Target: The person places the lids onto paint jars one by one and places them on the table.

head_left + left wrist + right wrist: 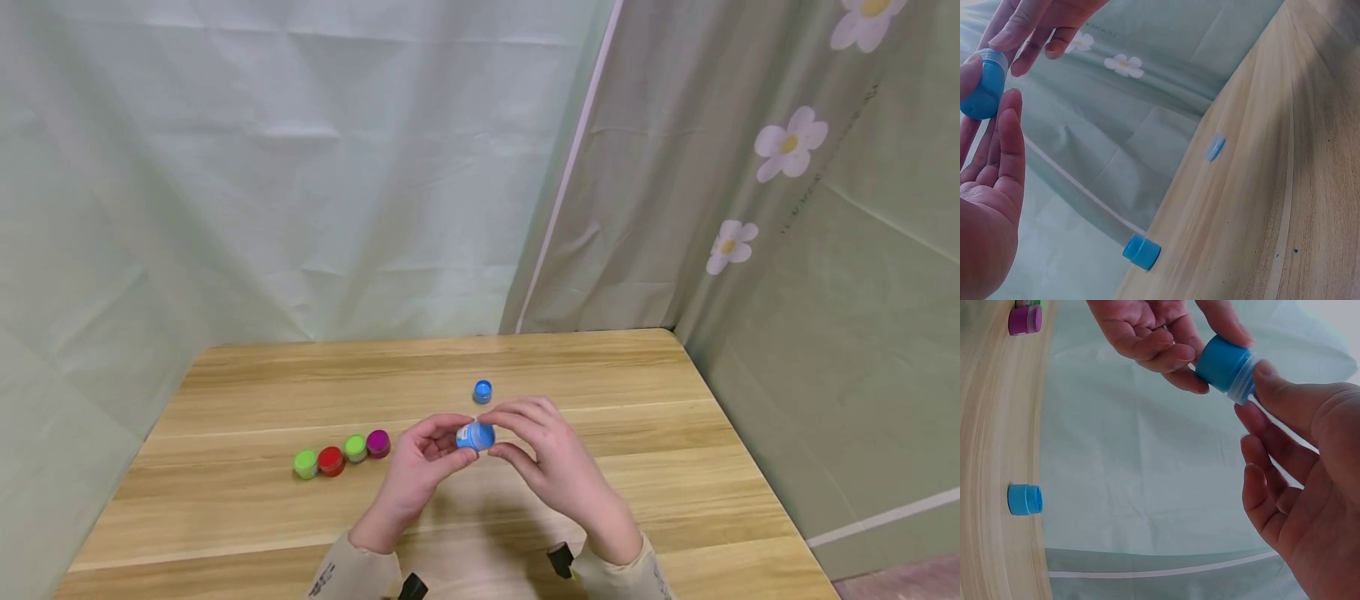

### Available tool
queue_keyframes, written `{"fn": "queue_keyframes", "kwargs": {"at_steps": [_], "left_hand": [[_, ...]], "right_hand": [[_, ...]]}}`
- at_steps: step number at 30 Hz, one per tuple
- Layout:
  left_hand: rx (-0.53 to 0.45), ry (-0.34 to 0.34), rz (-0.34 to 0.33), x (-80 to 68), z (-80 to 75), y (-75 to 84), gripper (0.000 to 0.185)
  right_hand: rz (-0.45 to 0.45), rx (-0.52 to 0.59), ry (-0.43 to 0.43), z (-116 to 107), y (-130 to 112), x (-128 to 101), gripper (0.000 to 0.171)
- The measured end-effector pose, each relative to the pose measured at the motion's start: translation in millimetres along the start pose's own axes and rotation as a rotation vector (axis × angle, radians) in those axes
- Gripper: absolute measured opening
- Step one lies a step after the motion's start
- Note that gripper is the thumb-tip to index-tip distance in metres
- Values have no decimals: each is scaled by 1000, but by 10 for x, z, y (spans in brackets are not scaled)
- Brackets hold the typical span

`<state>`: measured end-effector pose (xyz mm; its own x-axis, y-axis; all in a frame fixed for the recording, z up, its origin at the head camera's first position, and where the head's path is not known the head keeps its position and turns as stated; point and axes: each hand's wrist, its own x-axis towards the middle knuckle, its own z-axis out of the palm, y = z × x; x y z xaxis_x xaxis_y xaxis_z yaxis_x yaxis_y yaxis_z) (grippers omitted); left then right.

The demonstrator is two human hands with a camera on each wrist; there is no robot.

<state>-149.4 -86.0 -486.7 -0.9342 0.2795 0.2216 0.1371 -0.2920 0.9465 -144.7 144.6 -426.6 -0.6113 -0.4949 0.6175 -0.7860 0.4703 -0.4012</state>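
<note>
A small blue jar (pixel 474 436) is held tilted above the table between both hands. My left hand (pixel 417 458) grips its blue body between thumb and fingers. With thumb and fingertips, my right hand (pixel 558 458) pinches the pale threaded neck, seen clearly on the jar (pixel 1225 365) in the right wrist view. A second blue jar (pixel 483 392), lidless, stands on the table beyond the hands. Lying flat on the table is a round blue lid (pixel 1215 148), seen in the left wrist view; the right hand seems to hide it from the head view.
Left of the hands stand several small lidded jars in a row: a green one (pixel 306 463), a red one (pixel 332 461), another green one (pixel 356 448) and a purple one (pixel 378 443). The wooden table (pixel 247 392) is backed by pale curtains (pixel 337 167).
</note>
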Motion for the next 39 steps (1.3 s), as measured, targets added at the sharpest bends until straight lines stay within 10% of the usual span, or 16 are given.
{"fn": "queue_keyframes", "kwargs": {"at_steps": [16, 39], "left_hand": [[13, 23, -14, -21, 11, -16, 41], [-34, -19, 25, -1, -5, 3, 36]], "right_hand": [[148, -16, -7, 36, -42, -25, 37], [-69, -3, -19, 4, 17, 18, 43]]}}
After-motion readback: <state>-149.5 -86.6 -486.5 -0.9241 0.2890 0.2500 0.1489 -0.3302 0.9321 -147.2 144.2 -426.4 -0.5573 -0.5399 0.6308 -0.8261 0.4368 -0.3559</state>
